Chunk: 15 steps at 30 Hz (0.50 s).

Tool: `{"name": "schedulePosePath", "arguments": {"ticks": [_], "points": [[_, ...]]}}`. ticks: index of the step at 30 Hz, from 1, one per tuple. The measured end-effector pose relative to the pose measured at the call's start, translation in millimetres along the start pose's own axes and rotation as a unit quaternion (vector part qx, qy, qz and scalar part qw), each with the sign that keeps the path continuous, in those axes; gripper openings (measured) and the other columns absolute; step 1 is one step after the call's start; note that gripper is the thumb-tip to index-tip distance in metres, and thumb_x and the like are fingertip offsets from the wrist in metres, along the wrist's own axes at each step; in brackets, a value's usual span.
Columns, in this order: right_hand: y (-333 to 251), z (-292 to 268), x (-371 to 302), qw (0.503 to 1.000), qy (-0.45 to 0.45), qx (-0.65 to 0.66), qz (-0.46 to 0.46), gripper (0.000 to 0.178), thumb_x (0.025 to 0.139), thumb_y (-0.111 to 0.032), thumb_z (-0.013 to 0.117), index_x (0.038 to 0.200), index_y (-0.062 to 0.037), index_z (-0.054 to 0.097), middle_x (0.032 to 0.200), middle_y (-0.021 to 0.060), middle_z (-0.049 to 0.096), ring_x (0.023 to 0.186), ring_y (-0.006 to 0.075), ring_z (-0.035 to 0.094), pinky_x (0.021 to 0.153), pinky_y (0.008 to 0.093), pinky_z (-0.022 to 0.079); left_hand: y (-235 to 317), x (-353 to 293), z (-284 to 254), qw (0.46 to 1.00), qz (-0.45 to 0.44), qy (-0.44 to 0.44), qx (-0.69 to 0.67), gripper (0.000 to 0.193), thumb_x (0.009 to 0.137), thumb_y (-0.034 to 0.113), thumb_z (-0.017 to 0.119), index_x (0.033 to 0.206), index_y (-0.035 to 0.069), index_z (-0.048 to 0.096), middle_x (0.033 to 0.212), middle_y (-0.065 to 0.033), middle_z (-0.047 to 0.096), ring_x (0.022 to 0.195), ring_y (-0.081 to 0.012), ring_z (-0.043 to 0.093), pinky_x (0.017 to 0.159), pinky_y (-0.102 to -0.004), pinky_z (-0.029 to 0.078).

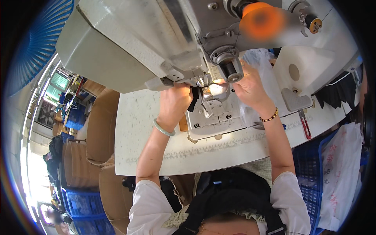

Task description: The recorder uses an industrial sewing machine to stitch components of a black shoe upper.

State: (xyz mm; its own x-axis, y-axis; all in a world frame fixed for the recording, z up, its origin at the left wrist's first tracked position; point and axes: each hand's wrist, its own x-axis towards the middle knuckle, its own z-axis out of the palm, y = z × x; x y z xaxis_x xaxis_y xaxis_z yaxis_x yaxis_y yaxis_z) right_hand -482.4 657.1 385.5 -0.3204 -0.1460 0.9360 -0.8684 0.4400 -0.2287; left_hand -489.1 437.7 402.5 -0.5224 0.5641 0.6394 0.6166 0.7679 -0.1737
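At the needle area of a sewing machine, my left hand is closed, with curled fingers on a small piece of black fabric. Across the lit needle area, my right hand has its fingers bent in toward the needle. A round metal tension knob hides part of those fingers and whatever they may hold. Under both hands lies the machine's metal bed plate, set in the white table. An orange thread cone, blurred, sits above.
Red-handled thread snips lie at the table's right. A clear plastic bag sits behind my right hand, and black cloth farther right. Cardboard boxes stand left; a blue crate and a white sack stand right.
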Motion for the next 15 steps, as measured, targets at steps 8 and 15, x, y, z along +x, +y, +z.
{"name": "schedulePosePath", "arguments": {"ticks": [8, 15], "points": [[3, 2, -2, 0.999, -0.019, 0.002, -0.032, 0.025, 0.065, 0.008, 0.060, 0.079, -0.0131, 0.062, 0.076, -0.0016, 0.058, 0.076, 0.0216, 0.054, 0.056, 0.0299, 0.047, 20, -8, -2, 0.997, -0.037, 0.036, 0.057, 0.029, 0.058, -0.001, 0.062, 0.087, 0.003, 0.061, 0.088, -0.0075, 0.058, 0.069, -0.0252, 0.058, 0.061, -0.0340, 0.049], [-2, -1, -6, 0.999, -0.017, 0.020, -0.024, 0.024, 0.062, 0.008, 0.059, 0.076, -0.0110, 0.060, 0.076, -0.0019, 0.054, 0.080, 0.0220, 0.054, 0.054, 0.0296, 0.046, 30, -14, 2, 0.993, -0.036, 0.114, 0.016, 0.037, 0.056, -0.008, 0.058, 0.093, -0.002, 0.059, 0.093, -0.0108, 0.058, 0.082, -0.0271, 0.059, 0.070, -0.0340, 0.052]]}}
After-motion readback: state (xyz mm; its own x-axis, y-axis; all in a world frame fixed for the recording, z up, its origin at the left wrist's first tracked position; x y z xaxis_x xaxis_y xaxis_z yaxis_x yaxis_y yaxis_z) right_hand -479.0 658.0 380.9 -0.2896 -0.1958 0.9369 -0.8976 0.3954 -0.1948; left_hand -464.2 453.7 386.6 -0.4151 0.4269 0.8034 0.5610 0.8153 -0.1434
